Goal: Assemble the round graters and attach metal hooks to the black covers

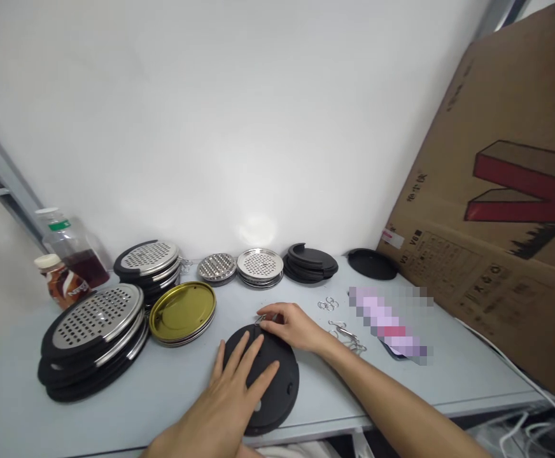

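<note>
Two bottles stand near the back left corner of the grey tabletop (172,388): one clear bottle (60,238) with dark red liquid, and one smaller brown bottle (65,283) with a white cap. Along the left edge rise two stacks of graters, the front stack (91,318) and the rear stack (151,257), with perforated metal faces and thick black rims. Just beside them is one pile of shiny golden dishes (182,312). Near the back edge there are one small grater disc (217,266) with a rough surface, one pile of perforated silver discs (259,262), one pile of matte black pieces (310,261), and one single black plate (372,264). A big cardboard box (449,242) leans over the right edge.

One round black disc (282,407) lies at the middle of the near edge. The left hand (223,394) is flat upon it, fingers spread, grasping nothing. The right hand (284,321) pinches a small wire piece (259,319) between thumb and index finger, at the disc's far rim. To its right lie several thin metal rings (328,304) and some bent wire hooks (347,334), which the right forearm partly hides; their exact number I cannot tell.
</note>
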Demonstrator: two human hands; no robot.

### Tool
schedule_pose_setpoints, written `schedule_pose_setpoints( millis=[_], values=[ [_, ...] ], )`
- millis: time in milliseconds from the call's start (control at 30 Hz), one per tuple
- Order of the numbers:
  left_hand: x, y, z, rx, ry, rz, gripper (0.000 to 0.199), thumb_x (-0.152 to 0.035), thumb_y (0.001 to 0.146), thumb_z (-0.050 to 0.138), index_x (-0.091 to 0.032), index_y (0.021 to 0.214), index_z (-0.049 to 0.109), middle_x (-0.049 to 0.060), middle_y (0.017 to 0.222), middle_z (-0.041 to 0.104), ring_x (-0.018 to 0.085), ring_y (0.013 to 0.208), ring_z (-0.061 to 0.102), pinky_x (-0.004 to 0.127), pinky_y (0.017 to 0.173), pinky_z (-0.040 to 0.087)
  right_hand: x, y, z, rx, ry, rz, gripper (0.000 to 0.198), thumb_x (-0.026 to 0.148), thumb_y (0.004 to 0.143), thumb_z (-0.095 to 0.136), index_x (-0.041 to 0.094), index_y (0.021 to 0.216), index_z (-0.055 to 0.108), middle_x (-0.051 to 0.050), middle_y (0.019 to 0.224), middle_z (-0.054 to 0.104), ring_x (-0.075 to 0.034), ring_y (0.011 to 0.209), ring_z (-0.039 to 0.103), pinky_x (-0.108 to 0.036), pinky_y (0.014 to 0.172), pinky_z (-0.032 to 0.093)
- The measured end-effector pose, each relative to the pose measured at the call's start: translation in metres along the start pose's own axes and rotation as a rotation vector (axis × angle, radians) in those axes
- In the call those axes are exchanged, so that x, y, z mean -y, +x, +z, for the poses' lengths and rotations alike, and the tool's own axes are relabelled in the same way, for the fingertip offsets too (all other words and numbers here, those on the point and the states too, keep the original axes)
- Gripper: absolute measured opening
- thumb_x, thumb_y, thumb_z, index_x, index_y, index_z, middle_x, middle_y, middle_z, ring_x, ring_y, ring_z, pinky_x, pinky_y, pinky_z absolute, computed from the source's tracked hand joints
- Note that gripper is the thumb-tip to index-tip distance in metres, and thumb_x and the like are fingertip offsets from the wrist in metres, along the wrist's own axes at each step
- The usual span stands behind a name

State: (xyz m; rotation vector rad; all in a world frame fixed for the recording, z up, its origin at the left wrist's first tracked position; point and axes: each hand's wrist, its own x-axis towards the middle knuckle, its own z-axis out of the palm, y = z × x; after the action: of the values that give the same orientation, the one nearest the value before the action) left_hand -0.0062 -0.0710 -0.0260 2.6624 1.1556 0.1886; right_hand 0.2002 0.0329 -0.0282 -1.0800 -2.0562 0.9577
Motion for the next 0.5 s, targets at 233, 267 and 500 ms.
schedule_pose_setpoints(
  millis=[233, 267, 500],
  values=[
    [0.002, -0.007, 0.02, -0.109, 0.1, 0.098, 0.102, -0.038, 0.063, 0.086, -0.031, 0.15, 0.033, 0.014, 0.154, 0.036, 0.048, 0.14, 0.029, 0.077, 0.104, 0.027, -0.003, 0.003, 0.003, -0.013, -0.052, -0.011, 0.024, 0.027, 0.088, 0.055, 0.02, 0.098, 0.076, -0.004, 0.088, 0.076, -0.018, 0.075, 0.066, -0.028, 0.072, 0.049],
    [0.001, -0.008, 0.019, -0.121, 0.101, 0.105, 0.099, -0.038, 0.064, 0.086, -0.03, 0.149, 0.035, 0.014, 0.154, 0.037, 0.048, 0.14, 0.03, 0.076, 0.104, 0.028, -0.005, 0.004, 0.003, -0.014, -0.05, -0.007, 0.023, 0.026, 0.087, 0.056, 0.02, 0.095, 0.077, -0.004, 0.087, 0.076, -0.018, 0.075, 0.066, -0.028, 0.071, 0.048],
    [-0.015, -0.01, 0.024, -0.226, 0.17, 0.215, 0.065, -0.038, 0.083, 0.069, -0.022, 0.142, 0.047, 0.015, 0.144, 0.051, 0.043, 0.13, 0.048, 0.065, 0.1, 0.045, -0.007, 0.005, -0.002, 0.054, -0.002, 0.032, 0.02, 0.026, 0.083, 0.059, 0.017, 0.086, 0.076, -0.003, 0.075, 0.073, -0.017, 0.068, 0.062, -0.026, 0.063, 0.046]
  ],
)
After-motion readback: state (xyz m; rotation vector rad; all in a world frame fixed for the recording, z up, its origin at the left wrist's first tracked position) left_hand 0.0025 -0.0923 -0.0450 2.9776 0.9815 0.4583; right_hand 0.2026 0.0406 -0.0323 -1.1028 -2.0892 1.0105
